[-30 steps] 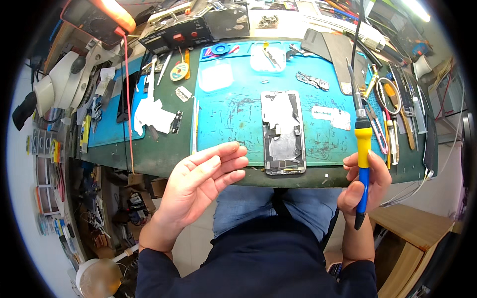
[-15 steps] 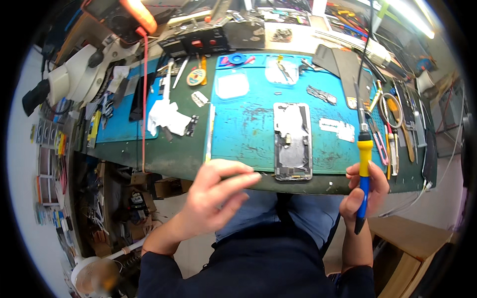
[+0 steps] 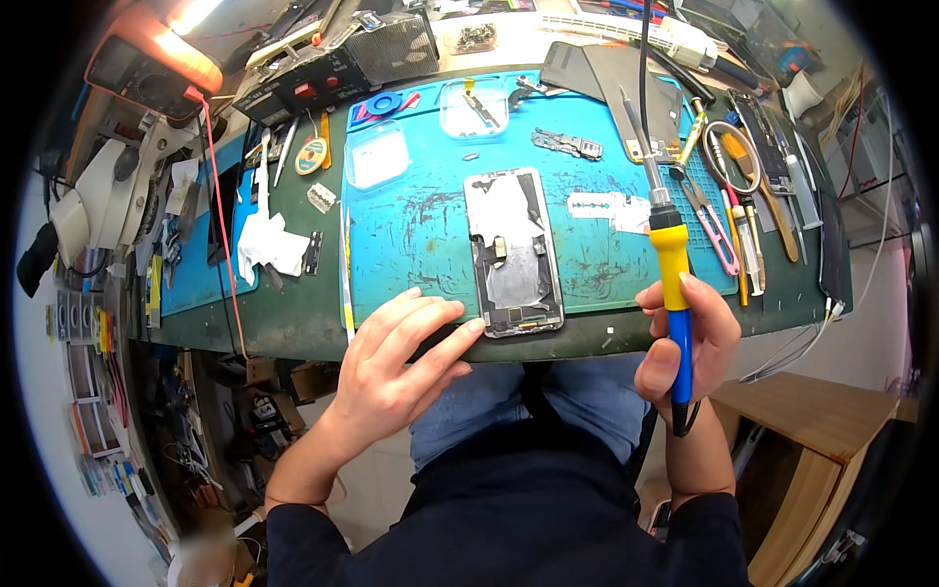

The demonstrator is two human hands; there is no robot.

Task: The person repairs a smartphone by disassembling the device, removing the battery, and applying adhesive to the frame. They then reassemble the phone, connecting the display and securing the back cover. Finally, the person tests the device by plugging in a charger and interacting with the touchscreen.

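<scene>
An opened phone frame (image 3: 512,251) lies lengthwise on a scratched blue work mat (image 3: 421,225). My left hand (image 3: 396,360) rests palm down on the mat's near edge, fingers spread, a fingertip touching the phone's lower left corner. My right hand (image 3: 688,342) grips a soldering iron (image 3: 670,274) with a yellow and blue handle. Its metal tip points away from me, to the right of the phone and apart from it.
Tweezers, pliers and brushes (image 3: 743,210) lie at the mat's right side. A razor blade (image 3: 590,205), small clear trays (image 3: 377,157), a solder-wick reel (image 3: 311,157), white tissue (image 3: 264,245), a microscope (image 3: 108,196) and bench instruments (image 3: 323,68) crowd the green table (image 3: 293,313).
My left hand turned over from palm up below the table edge and came down onto the mat next to the phone. The right hand kept holding the iron.
</scene>
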